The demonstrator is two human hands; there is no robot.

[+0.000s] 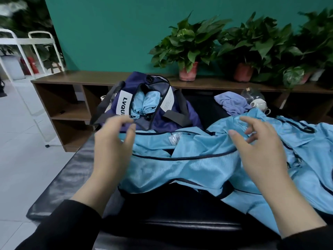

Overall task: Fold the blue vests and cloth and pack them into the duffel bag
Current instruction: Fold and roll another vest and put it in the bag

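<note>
A light blue vest (189, 165) with dark trim lies spread and rumpled on the black bench (59, 179) in front of me. More light blue vests (306, 141) are heaped at the right. The navy duffel bag (180, 114) stands open behind it, with rolled blue vests (146, 103) inside. A lilac cloth (232, 103) lies crumpled at the back right. My left hand (111, 145) hovers over the vest's left edge, fingers loosely spread, holding nothing. My right hand (259, 148) hovers over the vest's right side, fingers loosely curled, holding nothing.
A low brown shelf unit (72, 98) runs along the green wall, carrying potted plants (189, 51). A glass jar and white cups (255, 101) sit beside the lilac cloth. White metal racks (27, 49) stand at the far left on a pale tiled floor.
</note>
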